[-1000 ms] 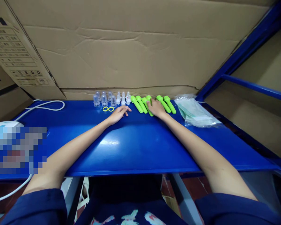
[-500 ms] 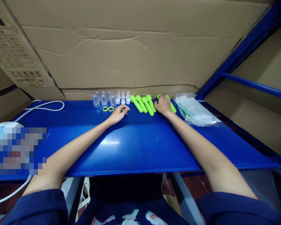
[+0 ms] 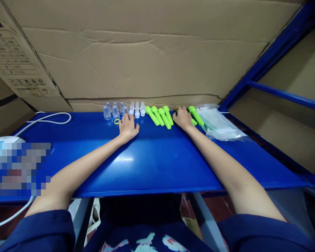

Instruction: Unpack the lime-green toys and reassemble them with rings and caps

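My left hand rests palm down with fingers apart at the front of the clear plastic cups. Its fingers touch or nearly touch the front right cup. A thin yellow ring shows just left of the fingers; a second ring is hidden by the hand. Over on the right, my right hand is curled over a bright green plastic stick with a round head, partly covered by the fingers. Another green stick lies beside it. Several more green sticks lie slanted between the hands.
Small white-based clear caps stand by the cups. A plastic bag with folded pale sheets lies on the right of the blue table. A white cable and a white device are at the left. Cardboard walls the back.
My left hand has moved left and forward, its fingers spreading over one yellow ring. A green stick now lies farther right, clear of my right hand, which has stayed in nearly the same place.
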Tool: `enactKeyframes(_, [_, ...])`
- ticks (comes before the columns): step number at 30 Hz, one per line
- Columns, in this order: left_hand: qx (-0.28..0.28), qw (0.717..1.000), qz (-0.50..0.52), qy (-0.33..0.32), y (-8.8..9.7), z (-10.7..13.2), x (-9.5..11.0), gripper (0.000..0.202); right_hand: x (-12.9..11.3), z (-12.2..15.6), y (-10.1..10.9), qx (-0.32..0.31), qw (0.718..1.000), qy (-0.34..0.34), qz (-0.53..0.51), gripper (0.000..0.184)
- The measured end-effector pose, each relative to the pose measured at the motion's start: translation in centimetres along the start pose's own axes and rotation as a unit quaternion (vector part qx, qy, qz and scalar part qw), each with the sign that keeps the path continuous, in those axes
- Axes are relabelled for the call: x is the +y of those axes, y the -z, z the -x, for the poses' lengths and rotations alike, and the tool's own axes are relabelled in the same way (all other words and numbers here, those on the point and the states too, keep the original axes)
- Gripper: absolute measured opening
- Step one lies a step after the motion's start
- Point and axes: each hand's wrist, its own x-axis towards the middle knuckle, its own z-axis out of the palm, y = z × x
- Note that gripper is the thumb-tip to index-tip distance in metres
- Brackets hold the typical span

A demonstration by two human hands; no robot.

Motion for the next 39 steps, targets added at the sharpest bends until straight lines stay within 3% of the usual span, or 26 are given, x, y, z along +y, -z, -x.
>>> enactKeyframes(3, [-0.002, 0.999, 0.03, -0.024, -0.1, -0.1, -0.3, 0.028, 0.5, -0.2, -0.1, 0.041, 0.999, 0.001, 0.006, 0.035])
enactKeyframes(7, [0.005, 0.989, 0.105, -0.103, -0.6, -0.4, -1.0, 0.029, 0.9, -0.3, -0.3, 0.037, 0.999, -0.026, 0.024, 0.04])
enactKeyframes(14, [0.014, 0.941, 0.247, -0.231, -1.7, -0.9, -1.6, 0.032, 1.1, -0.2, -0.9, 0.041, 0.997, -0.055, 0.027, 0.046])
enactKeyframes(19, [-0.037, 0.918, 0.211, -0.334, -1.1, -0.4, -0.7, 0.029, 1.5, -0.3, -1.2, 0.044, 0.997, -0.055, 0.038, 0.049])
enactKeyframes(22, [-0.039, 0.934, 0.149, -0.322, -0.5, -0.1, -0.3, 0.027, 1.5, -0.3, -1.3, 0.037, 0.997, -0.048, 0.043, 0.051])
enactKeyframes(27, [-0.039, 0.97, 0.095, -0.222, -0.2, -0.1, -0.2, 0.032, 1.1, -0.2, -1.2, 0.01, 0.998, -0.048, 0.028, 0.051])
enactKeyframes(30, [-0.063, 0.973, 0.085, -0.205, -0.4, -0.1, -0.3, 0.029, 0.9, 0.0, -1.0, 0.003, 0.999, -0.046, 0.023, 0.049])
enactKeyframes(39, [-0.051, 0.967, 0.101, -0.226, -0.8, -0.3, -0.6, 0.019, 0.3, 0.2, -0.6, 0.001, 0.998, -0.059, -0.021, 0.041])
